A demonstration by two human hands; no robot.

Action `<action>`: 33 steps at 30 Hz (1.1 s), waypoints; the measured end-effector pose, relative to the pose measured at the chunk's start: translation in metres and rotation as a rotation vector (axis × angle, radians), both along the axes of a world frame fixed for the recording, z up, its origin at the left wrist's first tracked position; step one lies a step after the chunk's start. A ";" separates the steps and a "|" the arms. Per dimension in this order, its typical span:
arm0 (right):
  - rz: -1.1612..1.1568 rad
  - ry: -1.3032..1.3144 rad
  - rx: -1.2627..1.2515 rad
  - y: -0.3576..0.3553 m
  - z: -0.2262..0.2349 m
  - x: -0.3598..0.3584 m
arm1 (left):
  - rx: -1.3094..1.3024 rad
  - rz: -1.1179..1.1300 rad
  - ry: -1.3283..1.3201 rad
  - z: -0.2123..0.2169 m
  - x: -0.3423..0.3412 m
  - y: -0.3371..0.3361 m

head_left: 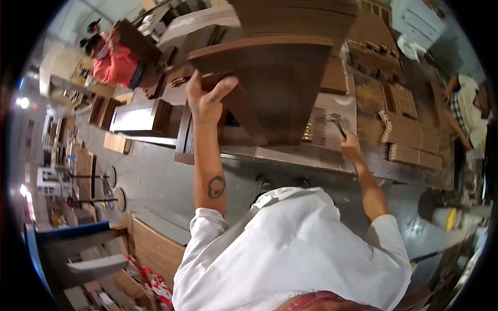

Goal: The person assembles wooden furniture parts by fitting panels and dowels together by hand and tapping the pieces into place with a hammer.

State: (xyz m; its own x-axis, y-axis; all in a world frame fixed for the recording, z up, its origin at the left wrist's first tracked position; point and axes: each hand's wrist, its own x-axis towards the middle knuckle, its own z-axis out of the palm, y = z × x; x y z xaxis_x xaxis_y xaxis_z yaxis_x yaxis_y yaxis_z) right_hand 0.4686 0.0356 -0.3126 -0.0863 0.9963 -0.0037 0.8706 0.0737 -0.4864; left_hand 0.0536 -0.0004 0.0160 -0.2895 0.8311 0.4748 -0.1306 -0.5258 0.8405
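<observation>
A dark brown wooden cabinet panel (pixel 282 98) with a raised frame stands tilted on the workbench in front of me. My left hand (pixel 208 101) grips its left side, thumb over the near face and the other fingers partly hidden. To the right of the panel, my right hand (pixel 351 145) is closed round the handle of a claw hammer (pixel 337 123). The hammer's metal head is raised over the bench, apart from the panel. Brass-coloured fasteners (pixel 308 128) lie in a row between panel and hammer.
Bundles of brown wooden slats (pixel 412 132) cover the bench's right side. More panels (pixel 137 115) stand at its left end. Beyond, a person in a red top (pixel 116 65) carries a wooden piece; another person (pixel 469 103) is at far right. A bucket (pixel 443 218) stands on the floor.
</observation>
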 end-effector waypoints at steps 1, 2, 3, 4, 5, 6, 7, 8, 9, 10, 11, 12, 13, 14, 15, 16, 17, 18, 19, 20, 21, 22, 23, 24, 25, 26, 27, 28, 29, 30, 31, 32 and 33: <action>-0.027 0.186 -0.090 0.000 0.015 0.003 | -0.007 -0.050 -0.004 0.009 0.000 0.002; -0.027 0.305 -0.015 -0.005 0.058 -0.013 | -0.014 -0.100 -0.006 0.011 -0.002 0.003; -0.037 0.426 0.063 -0.010 0.112 -0.024 | -0.003 -0.084 -0.018 0.009 -0.002 0.006; 0.055 0.573 0.140 -0.006 0.147 -0.014 | -0.002 -0.174 -0.055 0.006 -0.001 0.011; 0.145 0.720 0.214 -0.006 0.185 -0.007 | -0.003 -0.268 -0.091 0.003 -0.003 0.013; 0.248 0.712 0.308 -0.027 0.256 -0.024 | 0.015 -0.304 -0.078 -0.003 -0.007 0.016; 0.231 0.785 0.328 -0.045 0.322 -0.048 | 0.023 -0.335 -0.086 0.000 -0.006 0.017; 0.200 0.859 0.359 -0.062 0.371 -0.068 | -0.017 -0.346 -0.058 0.006 -0.001 0.016; 0.295 0.790 0.444 -0.068 0.400 -0.079 | -0.053 -0.348 -0.029 0.014 0.002 0.010; 0.392 0.708 0.525 -0.070 0.426 -0.090 | -0.141 -0.290 -0.066 0.023 0.008 0.003; 0.385 0.696 0.543 -0.073 0.451 -0.103 | -0.126 -0.305 -0.069 0.020 0.006 0.002; 0.444 0.497 0.447 -0.077 0.473 -0.117 | -0.084 -0.309 -0.083 0.013 0.003 0.003; 0.493 0.301 0.341 -0.084 0.484 -0.130 | -0.050 -0.312 -0.097 0.011 0.002 0.000; 0.483 0.296 0.345 -0.083 0.486 -0.143 | -0.116 -0.299 -0.076 0.013 0.001 -0.003; 0.603 0.058 0.529 -0.079 0.491 -0.155 | -0.108 -0.321 -0.081 0.013 0.001 -0.002; 0.719 -0.190 0.702 -0.078 0.495 -0.165 | -0.096 -0.334 -0.036 0.011 0.000 -0.002; 0.705 -0.201 0.701 -0.083 0.502 -0.172 | -0.084 -0.344 0.009 0.010 -0.001 -0.002; 0.642 -0.202 0.559 -0.086 0.513 -0.179 | -0.083 -0.357 0.020 0.011 0.000 -0.003; 0.577 -0.198 0.416 -0.088 0.520 -0.186 | -0.077 -0.365 0.014 0.013 0.001 -0.006; 0.546 -0.070 0.495 -0.089 0.522 -0.193 | -0.076 -0.409 -0.018 0.016 0.002 -0.010; 0.547 -0.078 0.494 -0.091 0.528 -0.199 | -0.075 -0.447 -0.053 0.017 0.002 -0.011; 0.445 0.103 0.398 -0.094 0.536 -0.205 | -0.072 -0.514 -0.101 0.014 0.000 -0.009; 0.341 0.282 0.297 -0.096 0.540 -0.209 | -0.075 -0.511 -0.108 0.014 -0.001 -0.008; 0.303 0.227 0.279 -0.096 0.539 -0.209 | -0.076 -0.509 -0.064 0.015 0.001 -0.007; 0.302 0.202 0.285 -0.098 0.534 -0.214 | -0.059 -0.511 -0.036 0.015 -0.001 -0.010; 0.440 -0.091 0.475 -0.095 0.519 -0.215 | -0.051 -0.546 -0.087 0.014 -0.003 -0.012; 0.573 -0.367 0.649 -0.090 0.505 -0.214 | -0.058 -0.547 -0.091 0.013 -0.001 -0.011; 0.627 -0.314 0.652 -0.087 0.498 -0.214 | -0.060 -0.553 -0.070 0.013 0.001 -0.010; 0.628 -0.317 0.644 -0.090 0.501 -0.212 | -0.060 -0.559 -0.050 0.013 0.004 -0.009; 0.516 -0.208 0.481 -0.089 0.513 -0.216 | -0.009 -0.547 -0.057 0.008 0.004 -0.004; 0.380 -0.109 0.312 -0.095 0.521 -0.218 | -0.014 -0.546 -0.062 0.009 0.006 -0.005; 0.329 -0.044 0.371 -0.098 0.524 -0.216 | -0.011 -0.556 -0.106 0.013 0.007 -0.006; 0.339 -0.043 0.363 -0.102 0.527 -0.220 | -0.010 -0.556 -0.148 0.014 0.006 -0.008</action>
State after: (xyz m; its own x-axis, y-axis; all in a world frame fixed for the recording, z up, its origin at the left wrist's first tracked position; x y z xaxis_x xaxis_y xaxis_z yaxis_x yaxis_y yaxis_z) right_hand 0.2483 -0.0661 0.2141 -0.4130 0.8498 0.3276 0.7869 0.5141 -0.3414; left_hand 0.0591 -0.0085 0.0300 0.1293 0.8815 0.4540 -0.5021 -0.3366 0.7966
